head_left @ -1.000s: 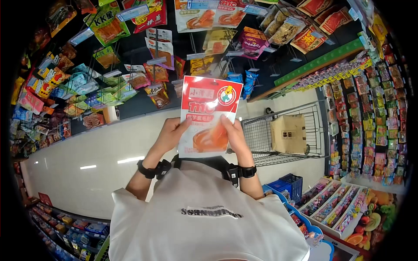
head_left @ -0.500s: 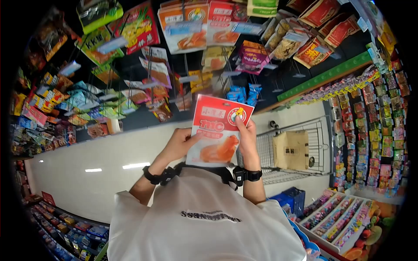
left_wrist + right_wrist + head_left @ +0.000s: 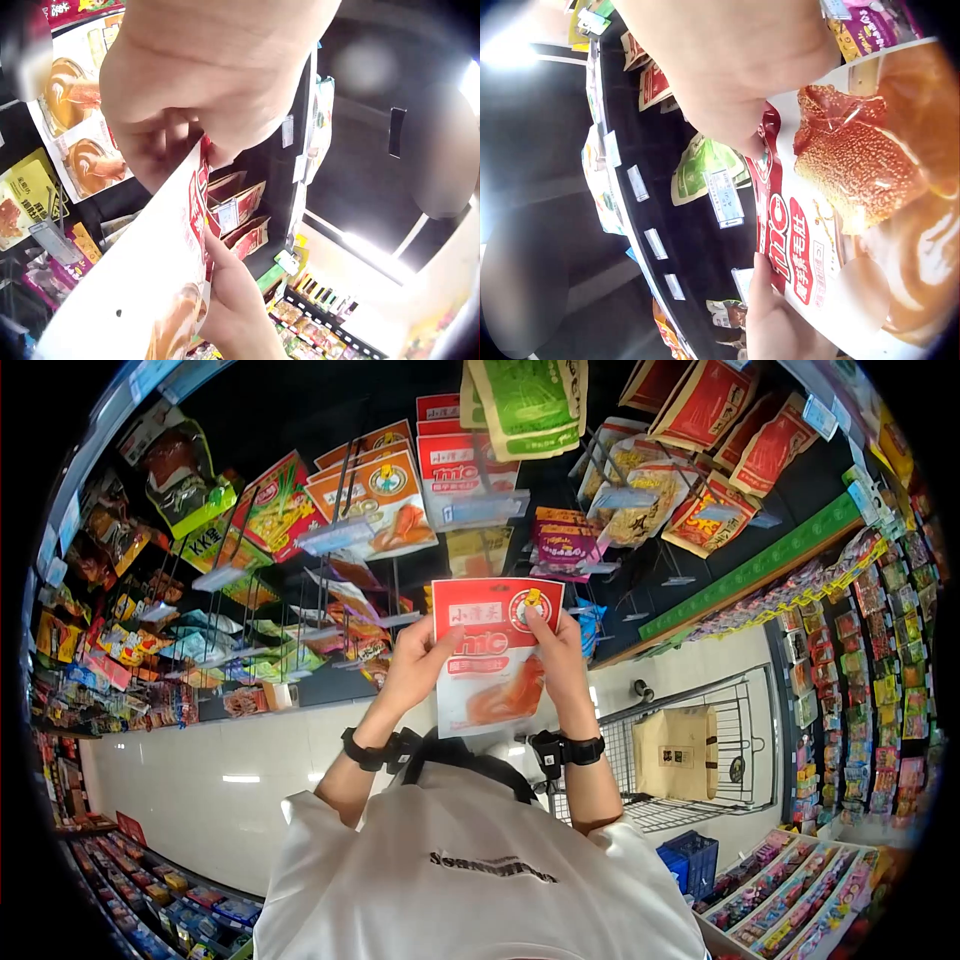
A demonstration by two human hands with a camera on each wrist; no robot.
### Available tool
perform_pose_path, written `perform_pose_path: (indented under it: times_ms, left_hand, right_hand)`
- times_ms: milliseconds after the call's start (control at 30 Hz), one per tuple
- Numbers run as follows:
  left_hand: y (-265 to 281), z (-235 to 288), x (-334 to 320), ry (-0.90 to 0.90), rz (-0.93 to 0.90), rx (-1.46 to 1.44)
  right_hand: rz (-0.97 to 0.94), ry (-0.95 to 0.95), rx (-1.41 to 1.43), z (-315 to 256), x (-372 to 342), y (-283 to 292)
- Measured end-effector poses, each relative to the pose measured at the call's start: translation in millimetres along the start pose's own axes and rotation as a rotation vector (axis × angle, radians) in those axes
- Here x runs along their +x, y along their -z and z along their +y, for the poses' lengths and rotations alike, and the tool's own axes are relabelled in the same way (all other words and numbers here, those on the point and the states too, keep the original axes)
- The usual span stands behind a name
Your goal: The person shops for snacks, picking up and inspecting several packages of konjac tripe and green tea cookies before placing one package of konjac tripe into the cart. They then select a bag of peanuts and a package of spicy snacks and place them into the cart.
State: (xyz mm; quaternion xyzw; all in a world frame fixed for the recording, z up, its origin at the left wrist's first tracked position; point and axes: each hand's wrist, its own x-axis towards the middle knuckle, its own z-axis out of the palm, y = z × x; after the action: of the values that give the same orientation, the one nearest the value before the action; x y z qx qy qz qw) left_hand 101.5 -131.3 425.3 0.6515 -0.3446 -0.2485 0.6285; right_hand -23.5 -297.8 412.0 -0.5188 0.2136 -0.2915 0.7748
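Observation:
A red and white snack bag is held upright in front of the chest in the head view. My left hand pinches its left edge, thumb on the printed front. On the opposite edge my right hand grips it, thumb near the round logo. The left wrist view shows the bag edge-on, with the curled fingers of the left hand at its top. In the right wrist view the right hand holds the bag beside its printed food picture.
Hanging snack bags fill the rack ahead, among them similar red bags, orange bags and a green bag. A shopping cart with a brown paper bag stands at the right. Blue crates are at lower right.
The view has shifted, bringing the red bags on the rack lower in sight. My left hand has moved up the held bag's edge, and my right thumb now rests near the logo.

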Motion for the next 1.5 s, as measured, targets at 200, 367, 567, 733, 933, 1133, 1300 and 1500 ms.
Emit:
perform_pose_path:
  times_ms: [200,367,567,733,933,1133,1300,1500]
  left_hand:
    - [7,7,49,0.021,0.074,-0.211]
    - [21,11,83,-0.138,0.131,-0.052]
    - [30,8,106,-0.170,0.156,-0.064]
    - [30,8,121,-0.228,0.141,-0.077]
    - [33,5,131,-0.221,0.107,-0.029]
    - [34,-6,143,-0.189,0.165,0.038]
    - [40,-24,170,-0.421,0.309,0.352]
    - [34,-28,185,-0.242,0.235,-0.143]
  right_hand:
    - [-0.021,0.079,-0.050,-8,52,-14]
    - [-0.003,0.197,-0.132,-23,84,-32]
    - [-0.060,0.101,-0.084,-32,102,-35]
    - [-0.004,0.183,-0.143,-24,121,-36]
    - [0.040,0.123,-0.118,-26,126,-39]
    - [0.009,0.194,-0.156,-18,143,-39]
    - [-0.002,0.146,-0.101,-18,160,-46]
    - [0.016,0.201,-0.102,-3,190,-49]
